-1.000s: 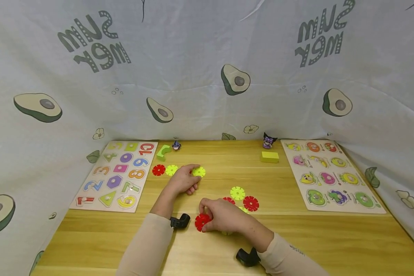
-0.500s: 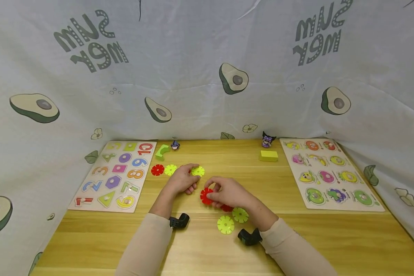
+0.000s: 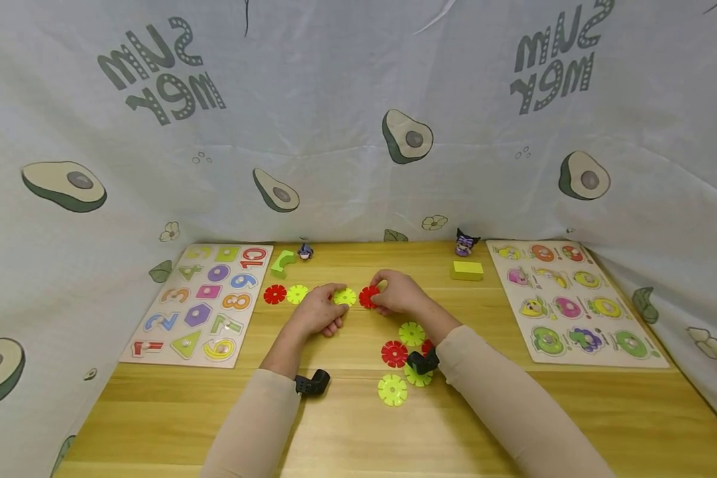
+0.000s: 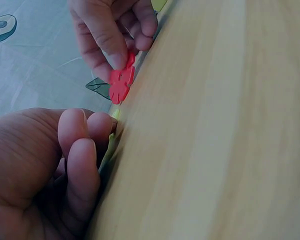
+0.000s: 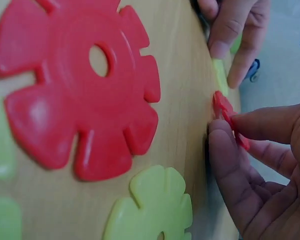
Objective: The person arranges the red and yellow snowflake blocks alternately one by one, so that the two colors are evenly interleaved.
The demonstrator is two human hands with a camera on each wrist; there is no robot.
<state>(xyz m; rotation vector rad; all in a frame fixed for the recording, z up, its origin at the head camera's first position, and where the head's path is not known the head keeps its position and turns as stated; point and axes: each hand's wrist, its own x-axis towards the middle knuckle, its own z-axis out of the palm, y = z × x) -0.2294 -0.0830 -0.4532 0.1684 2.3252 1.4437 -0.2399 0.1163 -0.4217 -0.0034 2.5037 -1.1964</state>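
Two pale sleeves (image 3: 252,425) stretch over a wooden counter (image 3: 346,438), a black wrist camera (image 3: 313,383) at each cuff; the right one partly hides a cluster of five loose discs (image 3: 388,350), notched, three yellow-green and two red. Beyond, the person's left hand (image 3: 318,311) grips a yellow-green disc (image 3: 344,297) on the counter, thumb and forefinger at its edges. Just to its right, the right hand (image 3: 397,293) pinches a red disc (image 3: 367,297); whether it touches the counter cannot be told. Left of the left hand lies a pair of discs (image 3: 275,294), red beside yellow-green. A number board (image 3: 176,348) and a fruit board (image 3: 546,322) flank the work. Farther back, a yellow block (image 3: 467,271) sits before a purple-and-black figurine (image 3: 464,244), and a green arch block (image 3: 281,263) sits near a small blue figurine (image 3: 305,251). Avocado-print cloth (image 3: 334,86) hangs behind.
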